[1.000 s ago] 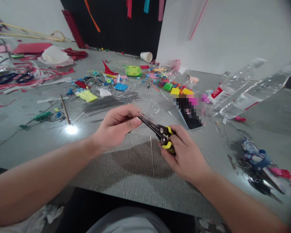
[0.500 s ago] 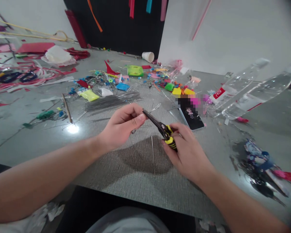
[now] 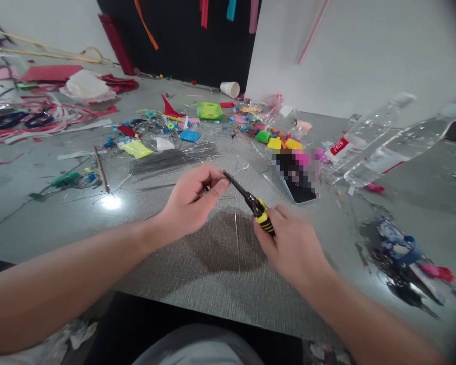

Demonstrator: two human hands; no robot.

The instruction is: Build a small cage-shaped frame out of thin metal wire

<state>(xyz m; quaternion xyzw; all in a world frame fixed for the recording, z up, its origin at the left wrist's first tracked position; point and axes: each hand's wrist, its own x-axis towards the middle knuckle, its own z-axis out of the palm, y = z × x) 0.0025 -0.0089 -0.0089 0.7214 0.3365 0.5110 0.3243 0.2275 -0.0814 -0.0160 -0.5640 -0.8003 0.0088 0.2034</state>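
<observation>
My right hand (image 3: pixel 291 241) is wrapped round the yellow and black handles of long-nose pliers (image 3: pixel 251 198), whose slim dark jaws point up and left. The jaw tips meet the pinched thumb and forefinger of my left hand (image 3: pixel 195 195). Whatever those fingers hold is too small to make out. Below the pliers, a thin straight wire (image 3: pixel 236 241) lies on the grey table (image 3: pixel 197 284). Behind my left hand is a bundle of dark thin wires (image 3: pixel 175 158).
A phone (image 3: pixel 298 182) and two clear bottles (image 3: pixel 383 157) are at the right, with scissors (image 3: pixel 410 289) nearer the edge. Colourful clay packets (image 3: pixel 137 148) and small scraps spread across the back. Red and white strips (image 3: pixel 57 116) lie at far left. A paper cup (image 3: pixel 230 89) rests on its side.
The plier handles have come closer together in my right hand, its fingers closing further round them. My left hand keeps its pinch at the jaw tips. The view has shifted slightly.
</observation>
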